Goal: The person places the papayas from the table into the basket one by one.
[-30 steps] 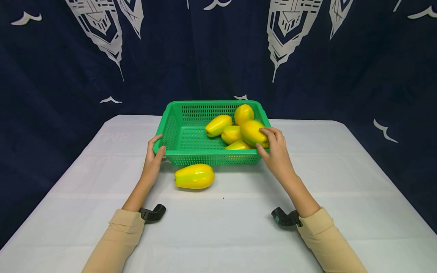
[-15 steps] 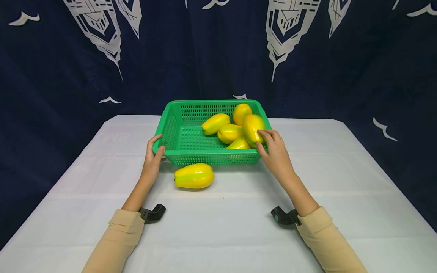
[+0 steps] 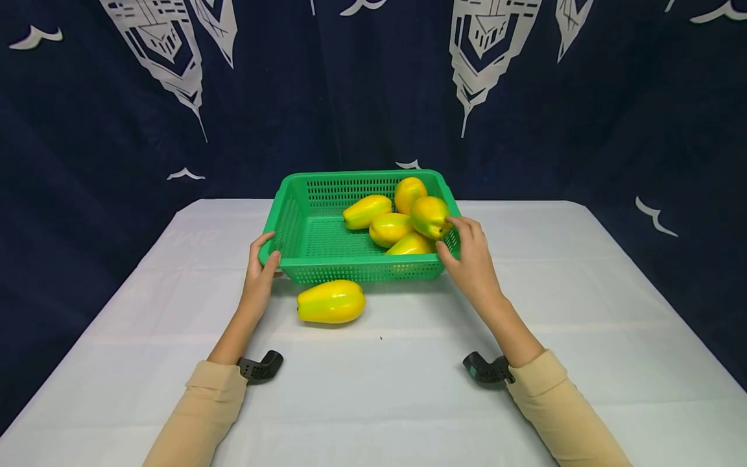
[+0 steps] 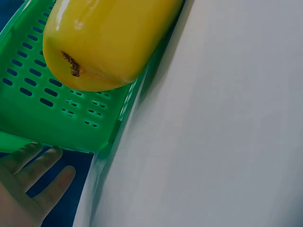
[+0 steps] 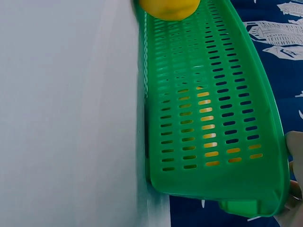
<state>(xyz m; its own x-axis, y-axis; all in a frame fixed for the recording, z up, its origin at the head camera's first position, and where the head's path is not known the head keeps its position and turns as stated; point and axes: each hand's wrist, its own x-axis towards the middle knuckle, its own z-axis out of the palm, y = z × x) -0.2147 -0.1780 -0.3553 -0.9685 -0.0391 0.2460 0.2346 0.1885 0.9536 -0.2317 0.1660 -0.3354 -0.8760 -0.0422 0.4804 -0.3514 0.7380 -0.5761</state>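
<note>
A green plastic basket [image 3: 362,261] with slotted walls stands on the table, several yellow papayas [image 3: 390,229] heaped in its right half. My left hand [image 3: 258,279] grips its left front corner, thumb on the rim and fingers round the outside. At the right front corner is my right hand [image 3: 471,259], fingertips by the uppermost papaya [image 3: 430,217] and thumb near the front rim; green shows between thumb and fingers. Another papaya [image 3: 331,301] lies on the table before the basket. The right wrist view catches only part of the right hand [image 5: 294,189] at the rim.
A white cloth covers the table [image 3: 373,389]. Behind its far edge hangs a dark blue curtain [image 3: 332,97] with white printed shapes. Each wrist carries a black camera mount, the left mount [image 3: 260,366] and the right mount [image 3: 487,368].
The uppermost papaya has turned and settled leftward, away from my right palm. The papayas beside it have shifted slightly left. My left hand keeps its grip on the basket.
</note>
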